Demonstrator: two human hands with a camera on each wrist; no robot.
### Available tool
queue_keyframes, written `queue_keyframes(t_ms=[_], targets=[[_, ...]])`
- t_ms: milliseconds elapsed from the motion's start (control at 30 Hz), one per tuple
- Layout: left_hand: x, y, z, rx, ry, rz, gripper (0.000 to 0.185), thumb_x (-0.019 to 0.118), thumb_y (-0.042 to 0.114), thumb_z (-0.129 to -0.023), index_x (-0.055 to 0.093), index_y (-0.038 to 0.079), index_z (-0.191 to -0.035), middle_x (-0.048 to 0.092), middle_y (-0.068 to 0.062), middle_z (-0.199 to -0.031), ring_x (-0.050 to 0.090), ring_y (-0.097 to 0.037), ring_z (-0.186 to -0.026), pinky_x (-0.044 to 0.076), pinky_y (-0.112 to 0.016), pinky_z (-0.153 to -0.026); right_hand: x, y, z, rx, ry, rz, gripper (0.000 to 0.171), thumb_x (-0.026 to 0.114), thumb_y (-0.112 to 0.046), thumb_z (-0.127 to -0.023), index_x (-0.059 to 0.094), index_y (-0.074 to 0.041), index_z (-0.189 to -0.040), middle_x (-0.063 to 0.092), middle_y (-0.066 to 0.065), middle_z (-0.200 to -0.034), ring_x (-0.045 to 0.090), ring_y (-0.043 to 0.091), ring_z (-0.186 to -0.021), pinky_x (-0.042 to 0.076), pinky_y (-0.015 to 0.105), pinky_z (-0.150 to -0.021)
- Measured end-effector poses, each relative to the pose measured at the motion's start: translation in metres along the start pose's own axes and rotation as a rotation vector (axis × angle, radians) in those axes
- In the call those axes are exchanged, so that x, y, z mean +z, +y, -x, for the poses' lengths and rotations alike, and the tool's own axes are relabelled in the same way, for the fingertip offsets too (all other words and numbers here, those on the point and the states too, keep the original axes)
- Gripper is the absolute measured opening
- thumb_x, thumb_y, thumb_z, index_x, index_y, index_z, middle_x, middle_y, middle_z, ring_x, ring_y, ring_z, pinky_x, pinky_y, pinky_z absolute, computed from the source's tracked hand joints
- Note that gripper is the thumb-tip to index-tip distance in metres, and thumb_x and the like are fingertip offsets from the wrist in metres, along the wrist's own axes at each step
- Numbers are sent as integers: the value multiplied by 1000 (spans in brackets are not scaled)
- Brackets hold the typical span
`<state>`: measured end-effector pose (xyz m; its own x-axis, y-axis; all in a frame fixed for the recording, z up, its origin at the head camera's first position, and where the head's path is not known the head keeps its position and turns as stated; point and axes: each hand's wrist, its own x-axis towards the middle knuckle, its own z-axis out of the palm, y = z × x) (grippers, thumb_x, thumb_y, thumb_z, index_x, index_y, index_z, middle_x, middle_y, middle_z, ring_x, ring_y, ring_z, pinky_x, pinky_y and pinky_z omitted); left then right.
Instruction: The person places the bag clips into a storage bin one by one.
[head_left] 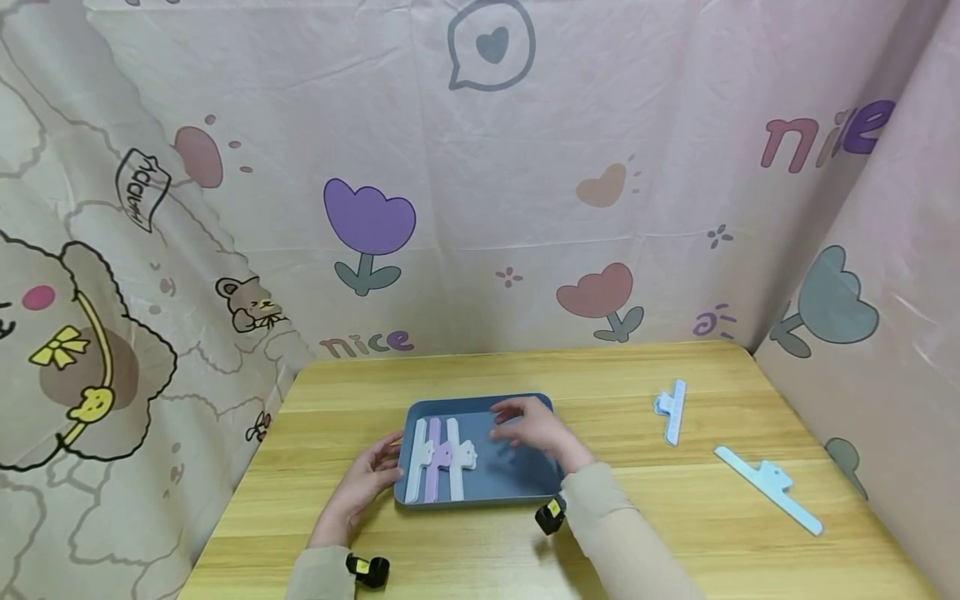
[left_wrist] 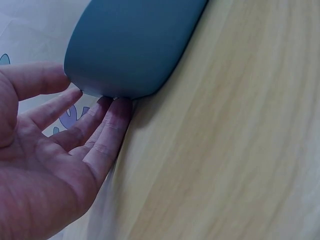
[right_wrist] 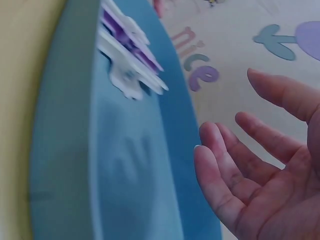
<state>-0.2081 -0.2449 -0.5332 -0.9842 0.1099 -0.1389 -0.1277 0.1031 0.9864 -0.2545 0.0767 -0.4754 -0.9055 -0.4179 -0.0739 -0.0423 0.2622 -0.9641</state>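
A blue tray [head_left: 517, 475] lies on the wooden table [head_left: 675, 533] in front of me. Inside it, at its left, three long clips lie side by side: a white clip [head_left: 417, 467], a purple clip [head_left: 434, 462] and a second white clip [head_left: 457, 458]. My left hand [head_left: 378, 467] rests with straight fingers against the tray's left outer wall [left_wrist: 135, 50], and the fingers [left_wrist: 107, 127] touch its rim from below. My right hand [head_left: 521, 425] hovers over the tray's middle, empty, with its fingers [right_wrist: 220, 150] relaxed and spread. The clips [right_wrist: 130, 60] show beyond it.
Two pale blue clips lie on the table to the right, a short clip [head_left: 672, 410] and a longer clip [head_left: 768, 479]. Patterned cloth [head_left: 480, 208] walls in the table at the back and on both sides.
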Motion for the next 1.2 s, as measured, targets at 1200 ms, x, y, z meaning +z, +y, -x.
queue_keyframes(t_ms=[1200], targets=[[0, -1, -1, 12, -11, -3, 65, 57, -12, -86, 38, -1, -148, 46, -29, -137, 51, -40, -119, 52, -41, -89, -157, 36, 121, 52, 313, 89, 65, 63, -26, -96, 36, 4, -147, 46, 28, -138, 49, 40, -121, 50, 39, -91]])
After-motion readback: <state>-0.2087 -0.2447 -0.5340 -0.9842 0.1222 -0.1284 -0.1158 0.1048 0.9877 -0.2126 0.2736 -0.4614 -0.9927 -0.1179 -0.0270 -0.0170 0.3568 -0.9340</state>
